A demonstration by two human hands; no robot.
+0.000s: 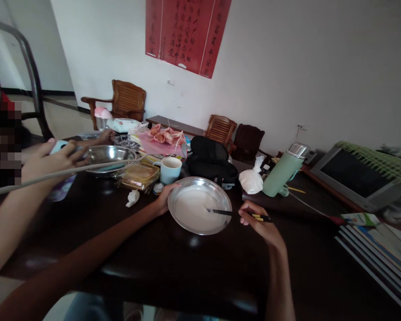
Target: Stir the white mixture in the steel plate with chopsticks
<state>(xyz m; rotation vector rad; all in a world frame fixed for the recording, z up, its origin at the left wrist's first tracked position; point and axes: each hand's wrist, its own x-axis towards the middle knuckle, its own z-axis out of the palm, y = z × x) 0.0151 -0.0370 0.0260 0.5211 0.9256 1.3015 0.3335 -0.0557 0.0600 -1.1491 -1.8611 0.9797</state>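
A shallow metal bowl [200,230] holding milky white liquid [192,207] rests on the dark table in front of me. My left hand [165,199] grips its left rim, with the thumb near the edge and most fingers hidden along the side. To the right of the bowl, my right hand [256,219] is closed around dark chopsticks [222,212] with yellow-marked ends. Their tips dip into the liquid near the bowl's middle. A white mug [171,171] stands just behind my left hand.
At left, another person's hand [58,160] holds a light-blue phone, near a cable and a second metal bowl [128,154]. Behind are a yellowish container [140,174], black case [209,156] and pink items [169,136]. To the right are a tied white bag [252,179], green thermos [283,174] and books [377,258].
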